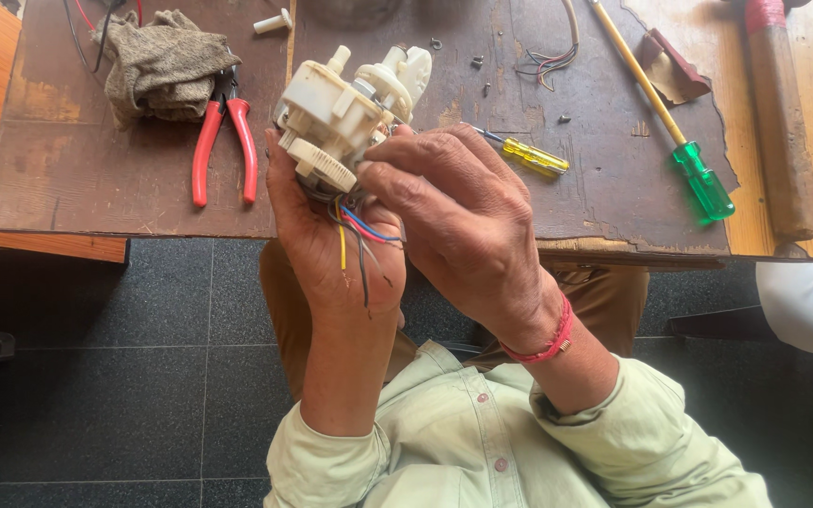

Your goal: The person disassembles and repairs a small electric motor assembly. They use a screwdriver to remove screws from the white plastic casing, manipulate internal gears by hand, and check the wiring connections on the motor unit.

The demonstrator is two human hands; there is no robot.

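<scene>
Your left hand [331, 249] cradles the white timer unit [341, 113]; your right hand [463, 221] pinches its wires [355, 230] beneath, mid-inspection; next needs steady grip.

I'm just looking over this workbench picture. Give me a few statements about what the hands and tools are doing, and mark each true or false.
1. Both hands hold the white plastic mechanism. True: the left hand cradles it and the right hand grips it.
2. Coloured wires hang from it. True.
3. The red-handled pliers are in the right hand. False: they lie on the wooden table by a grey cloth.
4. The green-handled screwdriver is in the left hand. False: it lies on the table.
5. A yellow-handled screwdriver lies on the table. True.
</scene>
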